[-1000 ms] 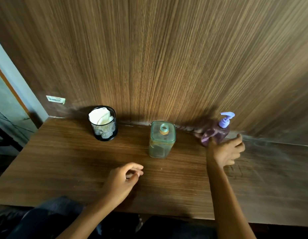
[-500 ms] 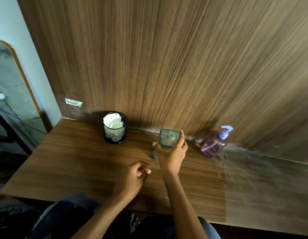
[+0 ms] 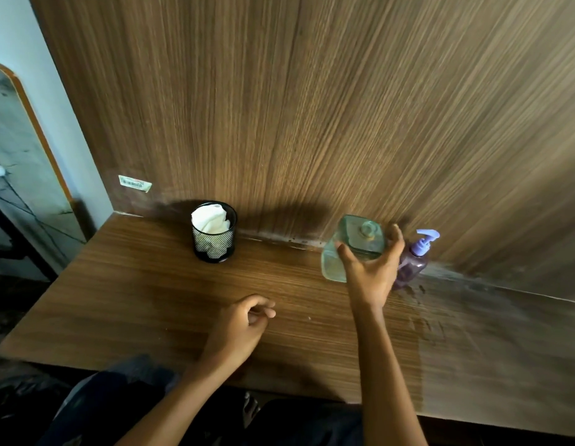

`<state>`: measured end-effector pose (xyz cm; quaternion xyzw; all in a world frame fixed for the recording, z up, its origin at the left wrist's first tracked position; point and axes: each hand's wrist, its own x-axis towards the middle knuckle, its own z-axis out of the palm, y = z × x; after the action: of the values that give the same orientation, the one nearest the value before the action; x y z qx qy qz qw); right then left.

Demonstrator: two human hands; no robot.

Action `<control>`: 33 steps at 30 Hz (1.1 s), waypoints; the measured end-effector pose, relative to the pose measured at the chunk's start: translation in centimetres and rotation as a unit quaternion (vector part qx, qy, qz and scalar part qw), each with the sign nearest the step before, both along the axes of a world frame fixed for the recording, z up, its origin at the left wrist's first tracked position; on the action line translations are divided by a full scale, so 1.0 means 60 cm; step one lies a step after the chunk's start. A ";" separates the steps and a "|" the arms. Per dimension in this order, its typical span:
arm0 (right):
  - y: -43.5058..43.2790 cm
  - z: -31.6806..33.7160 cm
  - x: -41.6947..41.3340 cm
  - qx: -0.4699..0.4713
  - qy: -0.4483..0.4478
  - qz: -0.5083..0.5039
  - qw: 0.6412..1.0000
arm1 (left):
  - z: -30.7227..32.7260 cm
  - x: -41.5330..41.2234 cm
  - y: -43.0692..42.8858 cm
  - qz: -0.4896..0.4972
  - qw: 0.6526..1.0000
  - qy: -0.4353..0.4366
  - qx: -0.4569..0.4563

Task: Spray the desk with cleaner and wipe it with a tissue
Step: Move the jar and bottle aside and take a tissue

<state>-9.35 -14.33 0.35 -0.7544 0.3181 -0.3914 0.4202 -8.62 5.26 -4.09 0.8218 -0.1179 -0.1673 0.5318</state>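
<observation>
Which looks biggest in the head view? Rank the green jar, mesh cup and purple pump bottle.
1. Green jar, though tilted in the right hand's grip.
2. Mesh cup, nearly alike; order unsure.
3. Purple pump bottle, partly hidden.

The counter [image 3: 151,304] lies bare across its front and left part, giving a hand open passage there. Along the back, the wood wall [image 3: 312,123] closes off any reach behind. A black mesh cup [image 3: 214,243] stuffed with tissue [image 3: 210,218] stands near the wall on the left. Between it and the green jar [image 3: 353,246] the back strip is open. The right hand [image 3: 371,275] wraps the jar, and the purple pump bottle [image 3: 413,262] crowds just beside it. The left hand [image 3: 241,326] rests loosely curled mid-counter.
</observation>
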 end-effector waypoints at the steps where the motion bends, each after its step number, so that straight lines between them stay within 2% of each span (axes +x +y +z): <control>1: -0.018 0.000 -0.012 -0.007 0.001 -0.009 1.000 | -0.001 0.000 -0.002 -0.007 1.000 -0.005 0.006; 4: -0.065 -0.006 -0.049 -0.027 0.001 -0.059 0.998 | -0.003 -0.002 -0.005 -0.029 0.999 -0.011 0.011; 11: -0.147 -0.028 -0.120 -0.003 0.028 -0.140 0.990 | -0.008 -0.008 -0.021 -0.050 0.999 -0.009 0.014; 20: -0.166 -0.054 -0.132 0.058 0.040 -0.123 0.990 | -0.019 -0.009 -0.024 -0.054 0.998 -0.009 0.027; 29: -0.162 -0.056 -0.126 0.070 0.056 -0.123 0.988 | -0.019 -0.007 -0.020 -0.048 0.999 -0.003 0.020; 33: -0.148 -0.044 -0.120 0.056 0.082 -0.163 0.982 | -0.015 -0.007 -0.020 -0.052 0.998 -0.003 0.023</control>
<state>-16.56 -23.19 -2.29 -0.6975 0.4913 -0.3730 0.3647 -9.03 4.08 -4.97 0.8268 -0.1584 -0.1955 0.5031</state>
